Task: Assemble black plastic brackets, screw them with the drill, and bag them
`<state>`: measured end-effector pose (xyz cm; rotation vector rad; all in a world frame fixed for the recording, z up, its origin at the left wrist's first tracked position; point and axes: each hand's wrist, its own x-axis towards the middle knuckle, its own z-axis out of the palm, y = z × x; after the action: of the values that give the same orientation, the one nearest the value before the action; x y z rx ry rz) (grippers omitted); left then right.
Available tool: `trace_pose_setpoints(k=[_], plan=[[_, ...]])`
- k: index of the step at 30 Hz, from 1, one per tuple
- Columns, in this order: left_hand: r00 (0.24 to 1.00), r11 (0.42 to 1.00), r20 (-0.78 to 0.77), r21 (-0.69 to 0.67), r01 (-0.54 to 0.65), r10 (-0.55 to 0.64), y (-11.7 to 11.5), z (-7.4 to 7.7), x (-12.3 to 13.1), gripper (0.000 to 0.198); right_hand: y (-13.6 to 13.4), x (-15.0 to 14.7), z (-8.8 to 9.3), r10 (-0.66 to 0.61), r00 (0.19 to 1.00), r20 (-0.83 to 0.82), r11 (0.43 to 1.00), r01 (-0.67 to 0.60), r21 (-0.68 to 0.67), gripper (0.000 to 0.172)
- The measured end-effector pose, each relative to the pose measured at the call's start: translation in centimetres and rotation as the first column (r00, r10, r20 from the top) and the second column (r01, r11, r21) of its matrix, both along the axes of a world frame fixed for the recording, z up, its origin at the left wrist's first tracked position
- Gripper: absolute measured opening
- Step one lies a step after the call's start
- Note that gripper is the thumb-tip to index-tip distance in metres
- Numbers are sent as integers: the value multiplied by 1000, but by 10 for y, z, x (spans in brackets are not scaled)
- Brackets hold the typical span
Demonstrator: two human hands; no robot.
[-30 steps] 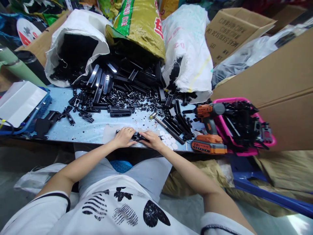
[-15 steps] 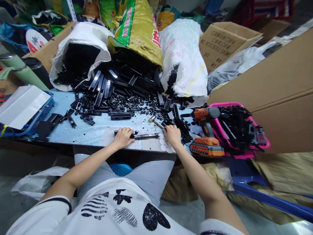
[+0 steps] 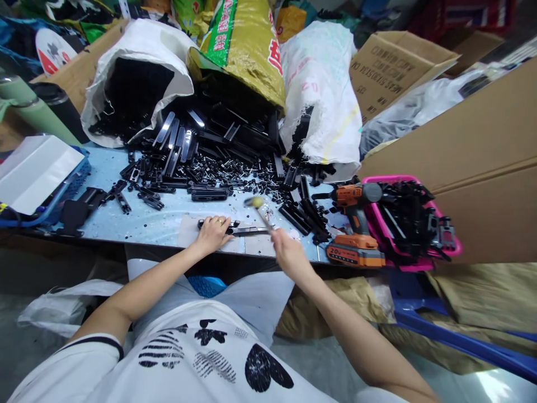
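Note:
My left hand [image 3: 213,234] is closed over a long black plastic part [image 3: 251,230], pressing it onto a pale board [image 3: 187,232] at the table's front edge. The right end of the part sticks out past my fingers. In my right hand [image 3: 289,252] is a small hammer [image 3: 263,214], gripped by its handle. Its yellowish head is raised above the table, slightly blurred, up and to the left of my fist. Beyond the hands lies a heap of small black parts and metal pins [image 3: 222,170].
An orange cordless drill [image 3: 354,224] stands at the right, beside a pink basket [image 3: 455,246] of black parts. Open sacks [image 3: 319,95] spill black pieces along the back. A blue basket [image 3: 73,184] and a green bottle [image 3: 46,115] are at the left.
My right hand has lifted the hammer off the table and brought it down-left toward the black part. My left hand keeps its hold on the part.

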<state>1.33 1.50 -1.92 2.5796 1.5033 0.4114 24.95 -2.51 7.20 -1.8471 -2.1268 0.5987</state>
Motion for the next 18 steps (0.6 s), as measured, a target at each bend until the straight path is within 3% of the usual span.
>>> trace_pose_setpoints(k=[3,5,8,11,12,14,16,18], plan=[[1000,1000,-22,17,1,-1,-1,1,0,52,-4,-1,-16,63,987,147,993,-47,-106,43],[999,999,-41,37,16,-14,-1,2,-1,52,10,11,-22,-23,983,182,993,43,-108,45],[996,996,-88,83,41,-34,-1,5,-5,49,42,37,-26,-180,939,293,978,203,-50,45],[984,990,-167,109,87,-68,-1,7,-13,49,64,53,-33,-218,876,430,976,196,97,50],[977,989,-193,105,108,-87,-1,7,-15,50,66,52,-37,-184,875,448,980,130,149,52],[964,985,-234,90,149,-124,3,6,-17,55,68,41,-48,11,890,456,969,-123,217,57],[956,982,-254,80,170,-145,9,7,-18,58,67,23,-63,268,842,468,891,-401,212,66],[955,981,-253,71,181,-157,17,11,-17,55,69,6,-76,403,768,498,820,-545,177,68]])
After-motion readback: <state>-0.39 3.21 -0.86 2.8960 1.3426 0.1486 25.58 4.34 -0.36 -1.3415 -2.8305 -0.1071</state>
